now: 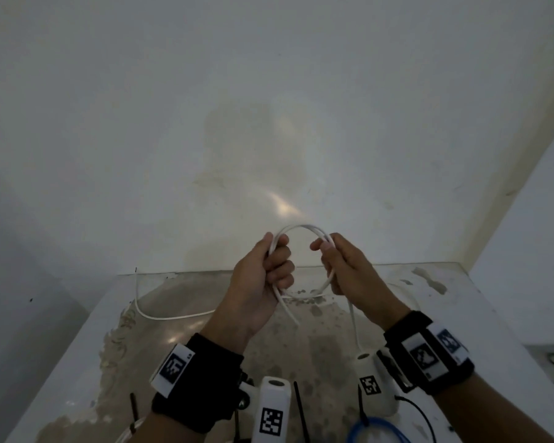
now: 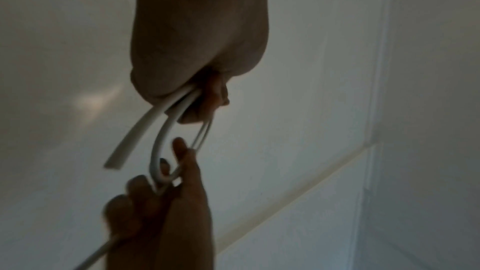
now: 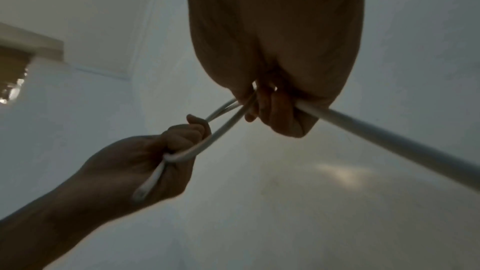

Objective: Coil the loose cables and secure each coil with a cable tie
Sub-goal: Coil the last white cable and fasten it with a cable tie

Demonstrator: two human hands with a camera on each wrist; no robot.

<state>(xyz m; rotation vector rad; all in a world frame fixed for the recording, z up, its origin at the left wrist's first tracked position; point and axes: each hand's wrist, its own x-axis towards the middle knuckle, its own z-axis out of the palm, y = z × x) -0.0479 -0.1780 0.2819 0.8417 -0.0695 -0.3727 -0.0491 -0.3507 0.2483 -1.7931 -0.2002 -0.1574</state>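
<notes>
No words, brand names or numbers can be read. Black-and-white square code markers (image 1: 172, 367) stand on the white blocks of both wristbands and wrist-camera housings; tiny print beside them seems illegible.

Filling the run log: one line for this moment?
step: coiling | left hand: grips cable | right hand: grips cable | ties: unused

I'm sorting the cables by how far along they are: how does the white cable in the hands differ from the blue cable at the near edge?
The white cable is held up in the air as a loop, gripped by the left hand and the right hand; the blue cable lies on the table, untouched. The white cable's tail trails loose across the table, no tie visible; the blue cable has a black cable tie at its loop. Both are curved into loops.
</notes>
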